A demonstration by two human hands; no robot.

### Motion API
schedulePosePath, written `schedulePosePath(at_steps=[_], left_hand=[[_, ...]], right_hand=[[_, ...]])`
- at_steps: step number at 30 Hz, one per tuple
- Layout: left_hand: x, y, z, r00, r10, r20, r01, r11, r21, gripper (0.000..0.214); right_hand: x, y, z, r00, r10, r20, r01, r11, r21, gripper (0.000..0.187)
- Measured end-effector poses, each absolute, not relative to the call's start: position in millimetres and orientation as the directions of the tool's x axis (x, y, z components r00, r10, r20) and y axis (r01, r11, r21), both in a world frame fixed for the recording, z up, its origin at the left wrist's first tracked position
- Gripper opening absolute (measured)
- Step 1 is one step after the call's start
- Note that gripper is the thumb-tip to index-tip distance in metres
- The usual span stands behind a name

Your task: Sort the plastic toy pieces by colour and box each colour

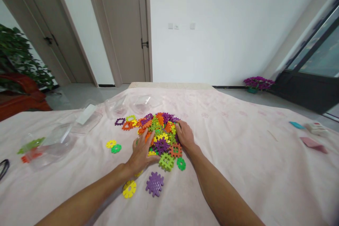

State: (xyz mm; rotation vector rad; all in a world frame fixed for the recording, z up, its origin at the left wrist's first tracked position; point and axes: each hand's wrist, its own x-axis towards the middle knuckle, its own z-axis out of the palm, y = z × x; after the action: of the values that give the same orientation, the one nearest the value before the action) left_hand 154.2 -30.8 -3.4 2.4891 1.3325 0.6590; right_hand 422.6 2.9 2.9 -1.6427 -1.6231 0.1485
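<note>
Nearest strays: a purple square piece [154,183] and a yellow round piece [129,188] lie on the pink cloth [238,155], apart from the heap and just beside the left forearm.
Left hand [140,153]: flat and spread on the heap's near-left edge, clasping nothing.
Right hand [185,136]: laid on the heap's right flank, fingers bent in among the pieces. I cannot tell if they pinch one.
Pile of plastic pieces [159,129]: mid-table, between the two hands.
Handling: the pieces look thin and slippery, so keeping the palms low on the cloth and pressing evenly from both sides should stop any sliding under.
Left strays: a yellow gear [111,143] and a green gear [116,148] lie well clear of the left hand.
Behind: clear tubs [116,107] stand near the heap's far side.
Far: door [124,24].
</note>
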Motion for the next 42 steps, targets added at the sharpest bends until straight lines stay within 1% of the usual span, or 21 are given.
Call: schedulePosePath(at_steps=[4,8,12,14,17,19,21,23,25,26,27,28,30,31,32,33,36,38,42], left_hand=[[193,-9,-6,0.448,0.799,0.400,0.638,-0.600,0.483,0.094],[224,17,0,0.369,0.776,0.512,0.556,-0.625,0.547,0.076],[254,44,16,0.290,0.747,0.599,0.461,-0.657,0.597,0.059],[269,57,27,0.276,0.750,0.601,0.425,-0.656,0.624,0.055],[287,73,43,0.300,0.772,0.561,0.373,-0.636,0.675,0.054],[288,77,52,0.335,0.777,0.533,0.333,-0.627,0.705,0.053],[278,72,60,0.357,0.770,0.530,0.309,-0.632,0.710,0.054],[255,53,67,0.414,0.733,0.539,0.310,-0.671,0.674,0.057],[225,22,74,0.590,0.637,0.496,0.311,-0.746,0.589,0.059],[209,3,77,0.706,0.550,0.446,0.284,-0.797,0.532,0.059],[194,-16,80,0.824,0.428,0.370,0.228,-0.849,0.476,0.059],[180,-34,84,0.909,0.309,0.280,0.167,-0.886,0.433,0.058],[161,-64,88,0.985,0.129,0.111,0.072,-0.906,0.417,0.059],[155,-74,88,0.995,0.072,0.065,0.037,-0.902,0.429,0.059],[152,-79,88,0.998,0.045,0.034,0.026,-0.899,0.437,0.056],[151,-79,86,0.999,0.048,0.000,0.044,-0.898,0.438,0.053],[157,-62,76,0.988,0.141,-0.062,0.154,-0.907,0.393,0.049],[166,-44,68,0.983,0.183,-0.018,0.178,-0.926,0.333,0.050],[182,-16,54,0.973,0.186,0.140,0.142,-0.950,0.278,0.047]], right_hand=[[424,3,3,0.205,0.883,0.421,0.753,0.132,-0.644,0.041],[426,3,2,0.260,0.881,0.395,0.712,0.102,-0.695,0.042],[426,3,2,0.273,0.880,0.389,0.714,0.086,-0.695,0.042],[425,3,3,0.273,0.884,0.378,0.730,0.065,-0.680,0.040],[425,2,4,0.288,0.891,0.351,0.732,0.031,-0.680,0.041],[425,1,4,0.307,0.877,0.369,0.702,0.052,-0.710,0.042],[426,1,3,0.330,0.848,0.415,0.660,0.107,-0.744,0.044],[427,2,0,0.353,0.818,0.455,0.626,0.154,-0.764,0.048],[428,3,-2,0.369,0.802,0.470,0.607,0.175,-0.775,0.051],[428,4,-3,0.373,0.798,0.473,0.604,0.178,-0.777,0.052],[428,5,-3,0.374,0.798,0.473,0.604,0.177,-0.777,0.053],[428,5,-3,0.372,0.799,0.472,0.607,0.175,-0.775,0.054],[428,5,-3,0.361,0.804,0.472,0.618,0.173,-0.767,0.054],[428,5,-3,0.353,0.807,0.474,0.624,0.174,-0.762,0.054],[428,5,-2,0.344,0.810,0.474,0.630,0.175,-0.757,0.054],[428,5,-2,0.337,0.814,0.474,0.635,0.175,-0.752,0.054],[428,4,-1,0.315,0.820,0.479,0.646,0.184,-0.741,0.057],[429,4,-1,0.317,0.817,0.482,0.643,0.188,-0.742,0.057],[432,5,0,0.413,0.803,0.429,0.565,0.144,-0.812,0.056]])
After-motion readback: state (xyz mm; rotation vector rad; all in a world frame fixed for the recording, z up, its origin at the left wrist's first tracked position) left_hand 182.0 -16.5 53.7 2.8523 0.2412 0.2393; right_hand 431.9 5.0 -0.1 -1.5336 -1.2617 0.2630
